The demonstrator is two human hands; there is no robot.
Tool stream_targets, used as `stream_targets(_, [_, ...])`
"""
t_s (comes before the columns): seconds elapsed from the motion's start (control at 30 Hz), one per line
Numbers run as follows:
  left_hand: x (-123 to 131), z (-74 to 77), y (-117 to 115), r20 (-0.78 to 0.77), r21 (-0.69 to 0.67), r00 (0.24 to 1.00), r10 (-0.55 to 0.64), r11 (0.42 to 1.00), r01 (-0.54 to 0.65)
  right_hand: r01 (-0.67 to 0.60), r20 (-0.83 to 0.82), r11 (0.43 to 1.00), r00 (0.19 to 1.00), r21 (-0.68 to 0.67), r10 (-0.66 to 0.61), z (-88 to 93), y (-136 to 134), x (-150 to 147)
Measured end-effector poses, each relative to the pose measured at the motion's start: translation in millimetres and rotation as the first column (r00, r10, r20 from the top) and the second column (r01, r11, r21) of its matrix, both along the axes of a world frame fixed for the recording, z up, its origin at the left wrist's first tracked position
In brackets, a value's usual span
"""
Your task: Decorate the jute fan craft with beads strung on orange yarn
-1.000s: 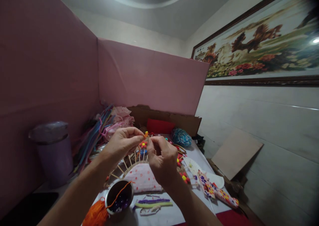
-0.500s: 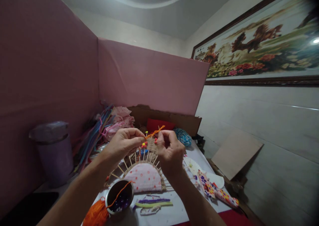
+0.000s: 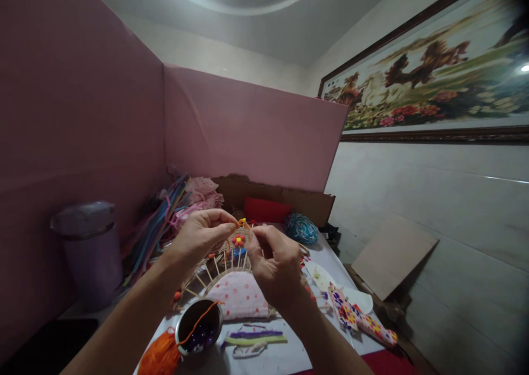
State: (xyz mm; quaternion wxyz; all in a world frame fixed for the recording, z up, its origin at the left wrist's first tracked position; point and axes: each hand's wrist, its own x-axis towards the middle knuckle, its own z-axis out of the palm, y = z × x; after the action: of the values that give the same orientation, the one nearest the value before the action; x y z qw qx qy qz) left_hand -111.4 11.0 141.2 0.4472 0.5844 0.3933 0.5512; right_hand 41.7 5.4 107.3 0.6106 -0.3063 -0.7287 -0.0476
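A half-round woven craft frame (image 3: 237, 298) with radiating wooden sticks and a pink dotted fabric centre stands on the table. My left hand (image 3: 200, 238) pinches the top of a stick where a small orange and yellow bead sits. My right hand (image 3: 275, 264) is closed in a pinch just right of it, on an orange yarn strand (image 3: 243, 223). The strand seems to run down to an orange yarn bundle (image 3: 159, 355) beside a metal cup (image 3: 198, 325) holding dark beads.
Pink partition walls (image 3: 248, 127) enclose the table. A lilac bin (image 3: 88, 253) stands at left, pipe cleaners (image 3: 155, 229) lie behind, a blue yarn ball (image 3: 300, 229) and red cloth (image 3: 264, 209) sit at the back. Decorated paper pieces (image 3: 359, 320) lie at right.
My right hand had pulled the orange strand out to the right half a second ago; now it has come back in close to my left hand at the stick top.
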Motion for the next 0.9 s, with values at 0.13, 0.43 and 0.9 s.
stream_targets(0.13, [2, 0.9, -2, -0.016, 0.006, 1.0, -0.005, 1.0, 0.005, 0.009, 0.021, 0.999, 1.0, 0.031, -0.01, -3.4, 2, -3])
stream_targets(0.43, [6, 5.3, -6, -0.055, -0.006, 0.998, 0.005, 1.0, -0.006, 0.011, 0.029, 0.996, 0.999, 0.088, -0.014, -3.0, 1, -4])
stream_targets(0.9, [5, 2.8, -6, -0.101, 0.007, 0.994, 0.035, 0.999, -0.034, 0.169, -0.11, 0.983, 0.978, -0.065, -0.175, 1.9, 13, 9])
